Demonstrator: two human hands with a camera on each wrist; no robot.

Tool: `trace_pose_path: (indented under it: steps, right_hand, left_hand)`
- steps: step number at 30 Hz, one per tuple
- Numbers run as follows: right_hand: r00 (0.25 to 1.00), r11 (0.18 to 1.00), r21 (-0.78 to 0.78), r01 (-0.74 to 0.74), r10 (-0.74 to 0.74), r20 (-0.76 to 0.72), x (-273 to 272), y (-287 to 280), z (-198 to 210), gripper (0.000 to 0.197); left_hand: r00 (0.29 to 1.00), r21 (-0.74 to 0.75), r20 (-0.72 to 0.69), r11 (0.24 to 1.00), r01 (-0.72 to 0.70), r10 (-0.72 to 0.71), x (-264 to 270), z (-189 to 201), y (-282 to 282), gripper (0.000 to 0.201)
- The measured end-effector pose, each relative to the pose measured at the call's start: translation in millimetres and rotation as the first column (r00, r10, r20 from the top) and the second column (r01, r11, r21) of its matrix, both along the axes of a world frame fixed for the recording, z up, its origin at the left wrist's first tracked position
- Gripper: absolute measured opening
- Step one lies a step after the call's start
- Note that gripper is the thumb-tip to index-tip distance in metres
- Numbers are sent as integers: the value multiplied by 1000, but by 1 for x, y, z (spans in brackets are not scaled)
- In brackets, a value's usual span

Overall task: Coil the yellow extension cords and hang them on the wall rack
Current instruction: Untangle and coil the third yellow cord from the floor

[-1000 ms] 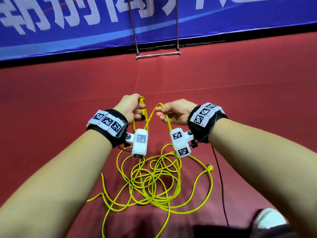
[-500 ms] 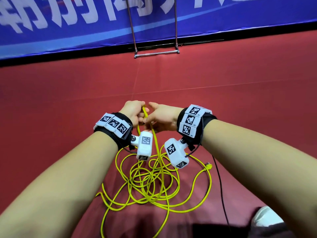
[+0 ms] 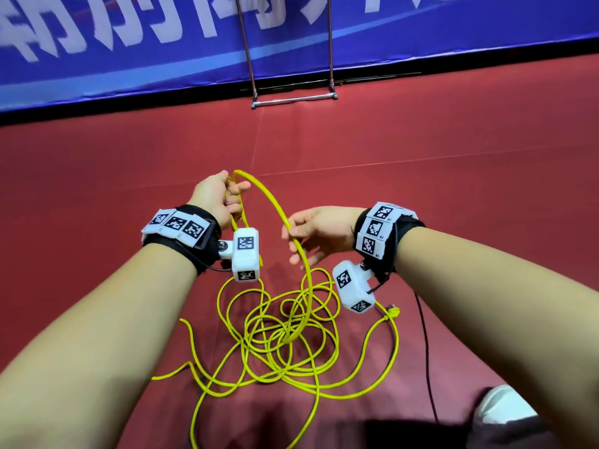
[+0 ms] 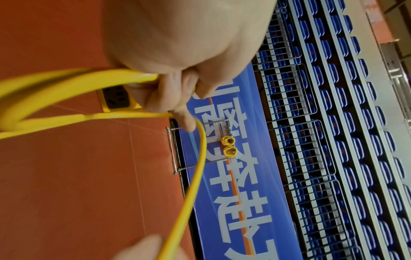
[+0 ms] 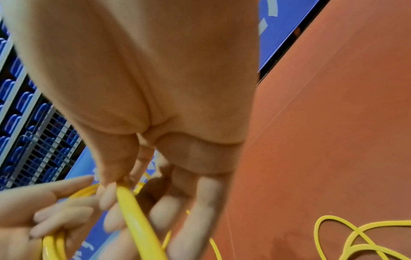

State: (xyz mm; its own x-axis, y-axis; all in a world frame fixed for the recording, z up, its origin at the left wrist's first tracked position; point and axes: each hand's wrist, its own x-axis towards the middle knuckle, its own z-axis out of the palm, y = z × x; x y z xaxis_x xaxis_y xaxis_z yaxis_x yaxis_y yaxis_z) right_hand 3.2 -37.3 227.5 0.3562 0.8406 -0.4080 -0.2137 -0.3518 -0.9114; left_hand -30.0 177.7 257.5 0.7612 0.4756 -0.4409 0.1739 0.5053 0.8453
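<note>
A long yellow extension cord [image 3: 285, 338] lies tangled on the red floor between my arms. My left hand [image 3: 215, 197] is raised and grips several gathered loops of it, together with the yellow socket end [image 4: 116, 99]. From that hand a strand arcs over to my right hand [image 3: 311, 233], which pinches it between thumb and forefinger [image 5: 109, 195] while the other fingers stay loose. The cord's plug end [image 3: 393, 311] lies on the floor to the right. Two coiled yellow cords [image 4: 229, 146] hang on the wire rack [image 3: 293, 100] against the blue wall.
A blue banner wall [image 3: 162, 43] borders the red floor [image 3: 453, 189] ahead. A thin black cable [image 3: 424, 345] trails down from my right wrist. A white shoe [image 3: 500, 406] shows at the lower right. Blue stadium seats [image 4: 333, 123] rise behind the banner.
My hands were together half a second ago; they have now parted. The right hand slid down and to the right along the cord, drawing out a fresh arc. The left hand rose slightly.
</note>
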Motion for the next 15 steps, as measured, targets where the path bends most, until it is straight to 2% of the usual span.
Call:
trace_pose_path:
  steps: [3,7,11,15]
  right_hand:
    - [974,974,53,222,-224,31,7,4,4,23]
    - [871,878,85,471,-478,114,11,11,4,17]
    - [787,805,62,591,-591,176,13,13,3,16]
    - [751,765,-29,644,-624,217,16,13,5,15]
  left_hand:
    - [999,60,-35,998,-28,30,-3,-5,2,40]
    - [998,114,-33,992,-45,50,-6,-8,2,38]
    - [999,161,-26,987,-27,32,-2,-8,1,37]
    - [999,206,-32,978,12,-5,-1,-9,-7,38]
